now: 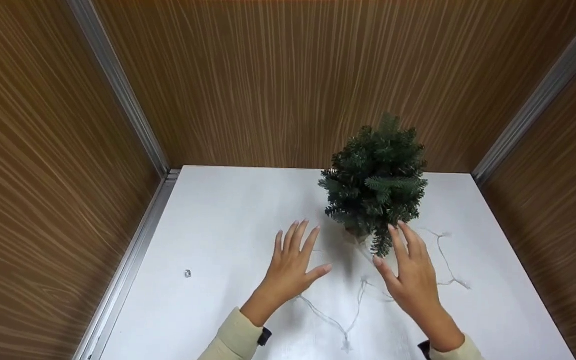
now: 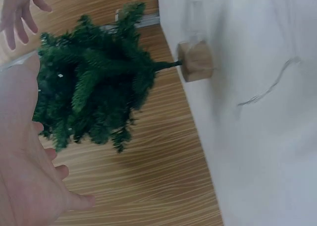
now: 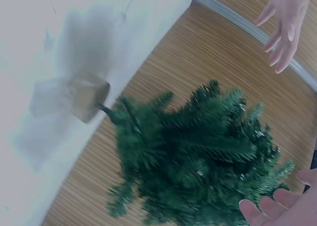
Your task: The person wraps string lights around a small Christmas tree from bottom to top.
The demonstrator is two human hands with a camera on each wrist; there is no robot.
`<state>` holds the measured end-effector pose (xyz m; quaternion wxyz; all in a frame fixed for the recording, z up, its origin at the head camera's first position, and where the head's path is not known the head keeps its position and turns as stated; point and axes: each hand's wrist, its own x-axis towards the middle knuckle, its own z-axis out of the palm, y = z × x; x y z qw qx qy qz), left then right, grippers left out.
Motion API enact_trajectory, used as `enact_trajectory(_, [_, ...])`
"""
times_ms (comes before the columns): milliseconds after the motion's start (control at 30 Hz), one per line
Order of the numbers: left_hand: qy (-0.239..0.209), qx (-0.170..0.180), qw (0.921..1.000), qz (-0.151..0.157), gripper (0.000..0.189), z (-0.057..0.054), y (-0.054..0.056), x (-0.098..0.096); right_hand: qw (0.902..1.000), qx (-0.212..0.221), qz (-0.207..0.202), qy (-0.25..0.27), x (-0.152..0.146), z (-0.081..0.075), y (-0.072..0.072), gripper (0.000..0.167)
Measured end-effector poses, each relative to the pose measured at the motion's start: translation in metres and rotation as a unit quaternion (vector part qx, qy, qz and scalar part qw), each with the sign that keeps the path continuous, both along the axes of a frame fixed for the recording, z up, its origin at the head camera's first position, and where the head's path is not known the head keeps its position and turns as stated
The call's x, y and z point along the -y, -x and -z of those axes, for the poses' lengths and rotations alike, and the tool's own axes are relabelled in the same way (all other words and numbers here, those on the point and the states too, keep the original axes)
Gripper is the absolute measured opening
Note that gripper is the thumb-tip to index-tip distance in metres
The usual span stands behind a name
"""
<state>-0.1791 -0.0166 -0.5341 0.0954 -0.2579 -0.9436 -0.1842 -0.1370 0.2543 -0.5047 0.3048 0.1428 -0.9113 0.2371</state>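
My left hand (image 1: 288, 272) is spread, well apart from the small artificial Christmas tree (image 1: 375, 182), which stands upright far and to the right of it on the white bench (image 1: 208, 225). My right hand (image 1: 412, 275) is spread too, just beside the tree's near branches; I cannot tell whether its fingertips touch them. The trunk is set in a brown block-shaped base (image 2: 195, 62). A star-tipped light string (image 1: 346, 344) lies near and right of the tree.
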Motion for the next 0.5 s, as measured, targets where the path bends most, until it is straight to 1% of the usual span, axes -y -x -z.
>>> enact_trajectory(167, [-0.012, 0.027, 0.9996, 0.004, 0.085, 0.020, -0.006, -0.003, 0.9995, 0.012, 0.001, 0.027, 0.008, 0.023, -0.009, 0.069])
enact_trajectory(267, [-0.023, 0.045, 0.9987, 0.002, 0.085, 0.033, -0.008, -0.003, 0.9986, 0.021, -0.003, 0.049, 0.015, 0.035, -0.013, 0.069])
enact_trajectory(367, [-0.038, 0.056, 0.9977, -0.002, 0.084, 0.045, -0.008, -0.002, 0.9970, 0.045, -0.006, 0.062, 0.022, 0.046, -0.016, 0.070])
enact_trajectory(500, [-0.054, 0.065, 0.9964, -0.008, 0.083, 0.059, -0.009, 0.000, 0.9951, 0.077, -0.010, 0.061, 0.028, 0.062, -0.018, 0.068])
